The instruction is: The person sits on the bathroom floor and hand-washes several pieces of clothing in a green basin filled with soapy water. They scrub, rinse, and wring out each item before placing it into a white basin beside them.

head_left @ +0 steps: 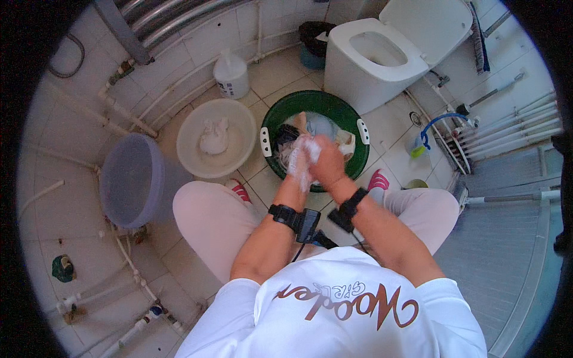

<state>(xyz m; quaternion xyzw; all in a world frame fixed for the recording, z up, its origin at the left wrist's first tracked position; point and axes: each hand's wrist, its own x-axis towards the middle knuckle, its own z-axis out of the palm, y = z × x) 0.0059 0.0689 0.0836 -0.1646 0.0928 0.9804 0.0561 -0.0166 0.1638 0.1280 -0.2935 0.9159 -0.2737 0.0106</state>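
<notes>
My left hand [300, 160] and my right hand [327, 162] press together over a round green basin [283, 106] with white handles. White suds cover the left hand and the place where the two meet. Both hands look closed, but foam and the fingers hide what is between them. Wet laundry lies in the basin around them: a dark cloth [285, 135], a beige piece and a cream cloth [345, 143], with pale bluish material at the far side. To the left, a white basin [186, 140] holds a bunched white cloth [215, 136].
A lavender basin [128, 179] leans by the left wall. Beyond stand a white tub [231, 77], a dark-lined bin [313, 53] and a toilet [352, 77] with its lid up. A blue hose [439, 119] and wall pipes are at right. My knees flank the green basin.
</notes>
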